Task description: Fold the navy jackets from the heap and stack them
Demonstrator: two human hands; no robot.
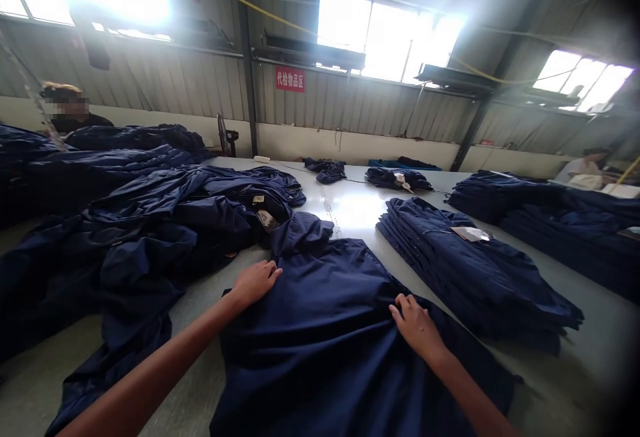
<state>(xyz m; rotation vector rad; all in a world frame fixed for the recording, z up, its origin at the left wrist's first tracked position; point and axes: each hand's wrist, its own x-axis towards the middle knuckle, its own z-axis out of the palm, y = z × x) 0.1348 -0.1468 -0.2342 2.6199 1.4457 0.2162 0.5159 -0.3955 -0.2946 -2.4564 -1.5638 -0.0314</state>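
A navy hooded jacket (320, 304) lies spread over the table in front of me, its hood (300, 232) pointing away. At the jacket's left shoulder edge, my left hand (256, 281) has its fingers curled onto the fabric. My right hand (416, 325) pinches the cloth on the right side, and creases run from it across the body. The jacket's lower end runs out of view at the bottom.
Loose navy garments (145, 224) heap up on the left. To the right stands a folded jacket stack (450, 257) with a tag on top, beside another stack (565, 224). Small bundles lie farther back on the table (345, 207). A person (75, 114) is behind the heap.
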